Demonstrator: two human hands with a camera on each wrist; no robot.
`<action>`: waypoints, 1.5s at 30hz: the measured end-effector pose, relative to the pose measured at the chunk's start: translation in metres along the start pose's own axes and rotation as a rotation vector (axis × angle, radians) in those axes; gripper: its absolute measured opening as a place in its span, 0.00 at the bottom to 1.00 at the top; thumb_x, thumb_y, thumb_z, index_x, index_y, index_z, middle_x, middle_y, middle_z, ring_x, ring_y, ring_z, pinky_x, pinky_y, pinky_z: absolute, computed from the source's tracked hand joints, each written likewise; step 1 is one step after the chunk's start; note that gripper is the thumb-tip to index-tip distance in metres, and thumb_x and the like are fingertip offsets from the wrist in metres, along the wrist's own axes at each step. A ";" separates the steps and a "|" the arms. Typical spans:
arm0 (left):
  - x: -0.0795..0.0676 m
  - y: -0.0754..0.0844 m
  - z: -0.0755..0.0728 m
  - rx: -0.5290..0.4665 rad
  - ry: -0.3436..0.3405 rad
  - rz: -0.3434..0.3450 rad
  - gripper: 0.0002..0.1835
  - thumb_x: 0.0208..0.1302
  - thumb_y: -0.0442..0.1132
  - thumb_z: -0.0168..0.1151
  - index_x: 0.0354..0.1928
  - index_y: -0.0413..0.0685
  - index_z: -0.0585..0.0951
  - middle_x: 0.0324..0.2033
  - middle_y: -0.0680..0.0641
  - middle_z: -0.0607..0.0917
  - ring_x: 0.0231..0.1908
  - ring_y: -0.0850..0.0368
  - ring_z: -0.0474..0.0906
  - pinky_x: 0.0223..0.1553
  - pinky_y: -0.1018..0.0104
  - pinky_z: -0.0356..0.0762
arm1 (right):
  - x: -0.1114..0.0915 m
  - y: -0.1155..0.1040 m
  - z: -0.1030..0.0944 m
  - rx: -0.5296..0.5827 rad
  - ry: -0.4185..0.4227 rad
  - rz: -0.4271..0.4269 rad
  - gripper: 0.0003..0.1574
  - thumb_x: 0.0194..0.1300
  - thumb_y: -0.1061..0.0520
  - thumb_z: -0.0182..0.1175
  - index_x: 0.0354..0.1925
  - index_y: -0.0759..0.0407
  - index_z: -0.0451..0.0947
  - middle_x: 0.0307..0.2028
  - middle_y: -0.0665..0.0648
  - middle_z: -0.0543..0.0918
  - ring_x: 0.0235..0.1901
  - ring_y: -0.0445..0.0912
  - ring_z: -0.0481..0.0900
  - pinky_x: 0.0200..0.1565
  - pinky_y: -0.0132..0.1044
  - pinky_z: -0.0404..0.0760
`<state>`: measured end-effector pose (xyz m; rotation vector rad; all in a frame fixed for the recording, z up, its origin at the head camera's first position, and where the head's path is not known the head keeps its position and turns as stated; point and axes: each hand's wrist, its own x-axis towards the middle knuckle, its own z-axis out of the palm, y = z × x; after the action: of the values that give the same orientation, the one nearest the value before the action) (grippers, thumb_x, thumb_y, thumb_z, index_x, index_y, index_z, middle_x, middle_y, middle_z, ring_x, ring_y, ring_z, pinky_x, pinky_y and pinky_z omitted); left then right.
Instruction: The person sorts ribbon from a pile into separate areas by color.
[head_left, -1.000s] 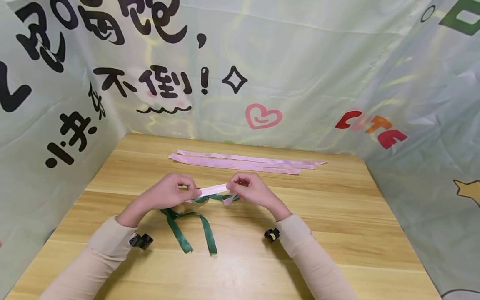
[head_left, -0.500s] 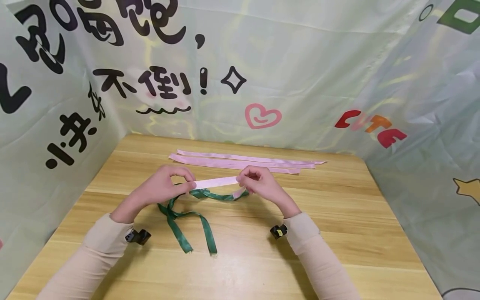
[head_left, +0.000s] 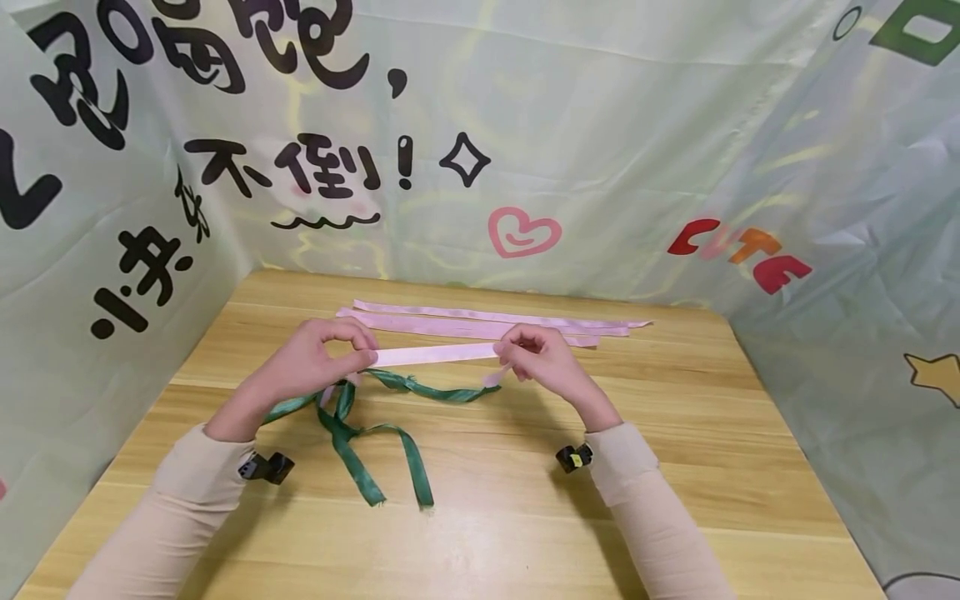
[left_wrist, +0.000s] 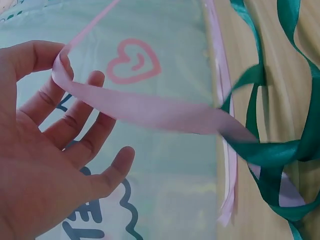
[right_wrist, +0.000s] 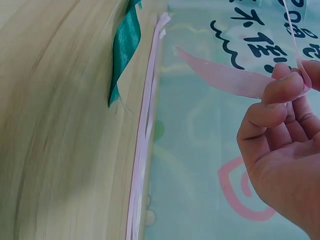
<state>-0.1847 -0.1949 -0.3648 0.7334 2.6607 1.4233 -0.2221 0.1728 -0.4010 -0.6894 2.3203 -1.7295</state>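
Between my two hands a pink ribbon [head_left: 435,355] is stretched nearly level above the table. My left hand [head_left: 303,362] pinches it between thumb and forefinger, the other fingers spread in the left wrist view. My right hand [head_left: 546,362] pinches it near its other end, and a short free tail [right_wrist: 220,77] sticks out past those fingers. Below lies a knotted green ribbon [head_left: 354,461] with two loose tails toward me. In the left wrist view the pink ribbon's far part [left_wrist: 155,112] runs down to the loops of the green ribbon [left_wrist: 275,152] and shows again behind them.
Several more pink ribbons [head_left: 457,322] lie side by side along the back of the wooden table [head_left: 637,517]. A printed cloth [head_left: 600,150] hangs behind and on both sides. Each wrist carries a small black camera [head_left: 267,467].
My hands have moved apart and slightly farther from me, so the stretch of pink ribbon between them has grown longer. More of the green ribbon shows beneath.
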 end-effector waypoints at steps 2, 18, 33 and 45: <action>0.000 0.000 -0.001 -0.007 0.009 0.020 0.13 0.72 0.37 0.66 0.26 0.54 0.84 0.44 0.46 0.89 0.52 0.50 0.80 0.58 0.45 0.75 | -0.002 0.000 -0.003 -0.004 0.010 0.000 0.15 0.76 0.58 0.61 0.44 0.74 0.81 0.25 0.53 0.81 0.21 0.44 0.71 0.27 0.37 0.74; 0.000 -0.007 -0.013 -0.023 0.064 0.060 0.14 0.72 0.34 0.66 0.25 0.47 0.81 0.41 0.44 0.88 0.49 0.60 0.81 0.57 0.67 0.72 | -0.017 0.003 -0.034 -0.031 0.110 0.019 0.12 0.75 0.58 0.62 0.42 0.69 0.82 0.30 0.63 0.83 0.20 0.46 0.72 0.26 0.36 0.74; 0.001 -0.028 -0.022 -0.035 0.059 0.013 0.11 0.73 0.34 0.64 0.30 0.42 0.84 0.42 0.44 0.89 0.45 0.61 0.82 0.50 0.66 0.77 | -0.035 0.012 -0.069 -0.073 0.190 0.039 0.16 0.77 0.55 0.63 0.40 0.70 0.80 0.30 0.63 0.82 0.20 0.44 0.71 0.26 0.35 0.73; 0.001 -0.048 -0.028 -0.038 0.075 -0.072 0.11 0.75 0.38 0.64 0.32 0.44 0.84 0.39 0.55 0.87 0.38 0.58 0.80 0.40 0.64 0.77 | -0.047 0.018 -0.087 -0.106 0.259 0.137 0.20 0.76 0.50 0.64 0.44 0.68 0.81 0.33 0.60 0.84 0.22 0.47 0.73 0.28 0.35 0.77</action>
<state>-0.2112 -0.2387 -0.3860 0.5857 2.6772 1.5073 -0.2203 0.2733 -0.3967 -0.3283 2.5765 -1.7341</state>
